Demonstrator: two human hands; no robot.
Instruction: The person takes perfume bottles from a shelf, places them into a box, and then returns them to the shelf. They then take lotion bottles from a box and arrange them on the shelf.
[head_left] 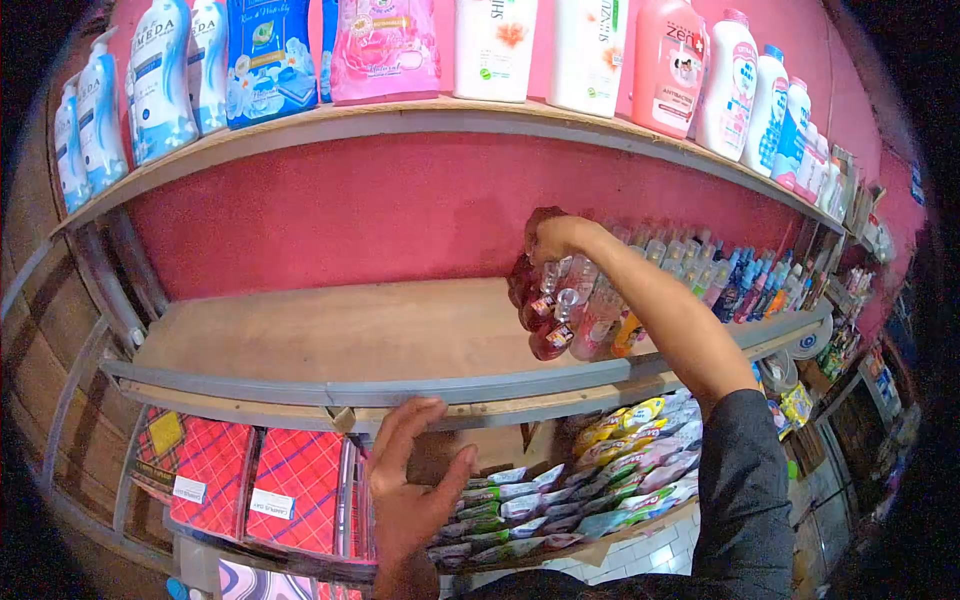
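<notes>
My right hand (552, 236) reaches over the middle shelf (330, 325), at the left end of the rows of small bottles. Its fingers are curled round the top of a dark red bottle (522, 280) at the back, partly hidden behind the hand. Red bottles with clear caps (552, 340) stand just in front of it, beside pink and orange ones. My left hand (415, 480) is raised in front of the lower shelf, its thumb and fingers apart, with nothing in it. Its fingertips are close to the front edge of the middle shelf.
Large bottles and pouches (385, 50) line the upper shelf (400, 115). Below are red plaid boxes (300, 480) and rows of packets (600, 480). More small bottles (740, 285) fill the right of the middle shelf. Metal posts (105, 285) stand at the left.
</notes>
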